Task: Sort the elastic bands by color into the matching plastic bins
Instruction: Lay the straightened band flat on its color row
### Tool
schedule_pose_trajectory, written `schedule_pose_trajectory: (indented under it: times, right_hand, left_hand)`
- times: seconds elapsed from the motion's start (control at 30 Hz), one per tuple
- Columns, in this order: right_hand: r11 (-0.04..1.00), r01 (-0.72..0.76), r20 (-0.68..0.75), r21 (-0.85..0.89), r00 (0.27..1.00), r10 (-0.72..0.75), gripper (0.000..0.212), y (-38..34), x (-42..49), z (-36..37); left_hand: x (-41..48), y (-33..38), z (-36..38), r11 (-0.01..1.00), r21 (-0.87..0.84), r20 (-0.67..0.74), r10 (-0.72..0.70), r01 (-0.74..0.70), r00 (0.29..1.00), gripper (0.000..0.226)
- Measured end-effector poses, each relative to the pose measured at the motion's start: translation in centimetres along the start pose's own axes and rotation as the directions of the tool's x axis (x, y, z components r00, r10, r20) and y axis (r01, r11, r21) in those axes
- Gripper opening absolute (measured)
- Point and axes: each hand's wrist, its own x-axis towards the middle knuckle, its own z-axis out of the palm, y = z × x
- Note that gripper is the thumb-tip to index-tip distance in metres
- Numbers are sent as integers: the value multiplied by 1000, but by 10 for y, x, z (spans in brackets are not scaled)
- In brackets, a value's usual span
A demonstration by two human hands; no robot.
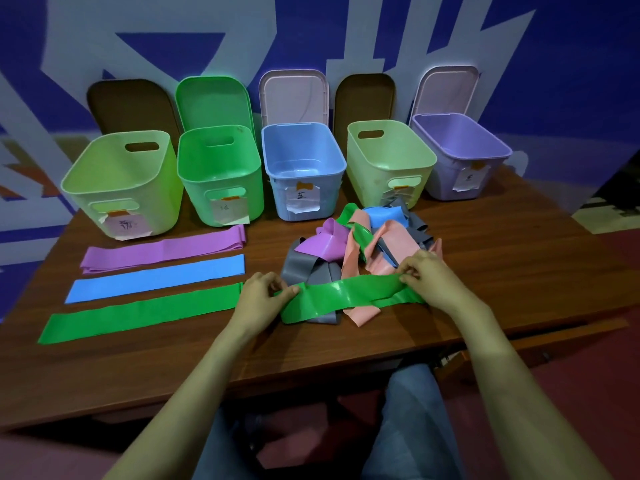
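Green elastic band (pixel 349 294) stretched between both hands near the worktop's (pixel 502 271) front edge, left hand (pixel 261 294) pinching its left end, right hand (pixel 427 277) pinching its right end, tangled band pile (pixel 360 240) just beyond, five bins (pixel 301 164) far behind.

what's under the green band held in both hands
A grey band and a pink band poke out beneath the green band; the parts directly under it are covered.
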Motion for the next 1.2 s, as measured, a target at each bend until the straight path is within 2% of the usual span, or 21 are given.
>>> schedule_pose_trajectory:
  times: [0.1, 0.2, 0.33, 0.43, 0.5, 0.53, 0.6, 0.63, 0.7, 0.73, 0.83, 0.87, 0.9, 0.93, 0.97, 1.0, 1.03, 1.13, 1.2]
  right_hand:
    - [997, -2, -86, -72, 996, -4, 13, 3, -3, -3]
    - [1000, -1, -190, -26, 982, -4, 9, 4, -7, -4]
    - [1000, 5, -264, 13, 964, -1, 10, 7, -13, -3]
    - [985, 48, -266, 165, 964, -2, 10, 11, -17, -2]
    - [944, 68, -240, 324, 971, 13, 20, 11, -20, -5]
    - [921, 79, -232, 381, 973, 12, 24, 11, -21, -8]
    - [882, 112, -225, 458, 974, -7, 34, 9, -21, -14]
    - [860, 124, -223, 496, 975, -12, 39, 8, -21, -18]
    - [829, 134, -235, 543, 972, -3, 45, 8, -21, -24]
    - [814, 138, -245, 564, 970, 5, 44, 7, -21, -26]
    - [740, 204, -351, 641, 935, 47, 27, 1, -24, -28]
    - [718, 213, -380, 663, 922, 77, 21, -1, -24, -27]
    - [698, 216, -389, 683, 916, 97, 17, -3, -24, -24]
    - [691, 205, -377, 693, 920, 105, 18, -2, -23, -19]
    - [693, 189, -354, 696, 930, 102, 24, -1, -22, -15]
    - [719, 155, -323, 677, 941, 101, 31, 2, -20, -10]
    - [770, 109, -287, 629, 953, 100, 33, 7, -19, -5]
    - [935, 2, -212, 353, 974, 78, 21, 18, -18, 7]
    - [983, 2, -145, 182, 989, 25, 15, 21, -19, 10]
  left_hand:
    - [-1, 8, 0, 998, -68, 15, -9, 10, 1000, 26]
    - [-2, 14, -1, 995, -91, 89, -33, 41, 995, 23]
    - [0, 20, -3, 999, 2, 187, -40, 40, 982, 13]
    - [1, 22, -5, 996, 79, 278, -60, 40, 959, 4]
    - [2, 24, -7, 995, 90, 255, -70, 48, 964, 6]
    - [2, 26, -9, 996, 60, 237, -77, 65, 968, 9]
    - [1, 32, -14, 964, -206, 221, -121, 168, 968, 11]
    - [0, 36, -16, 885, -402, 233, -151, 237, 961, 11]
    - [0, 41, -21, 594, -741, 265, -168, 312, 949, 11]
    - [1, 42, -24, 455, -840, 254, -150, 295, 956, 12]
    - [2, 39, -33, 74, -977, 192, -103, 200, 976, 24]
    - [2, 37, -35, 10, -980, 195, -118, 198, 974, 27]
    - [3, 33, -34, 17, -978, 203, -140, 207, 969, 25]
    - [3, 29, -32, 112, -964, 221, -171, 241, 960, 18]
    - [3, 24, -29, 253, -921, 244, -216, 295, 946, 11]
    - [4, 19, -23, 382, -855, 262, -267, 351, 927, 10]
    - [3, 14, -18, 468, -788, 270, -322, 401, 907, 11]
    - [-4, 7, -9, 537, -704, 291, -379, 465, 879, 14]
    - [-8, 6, -9, 575, -691, 321, -298, 437, 899, 36]
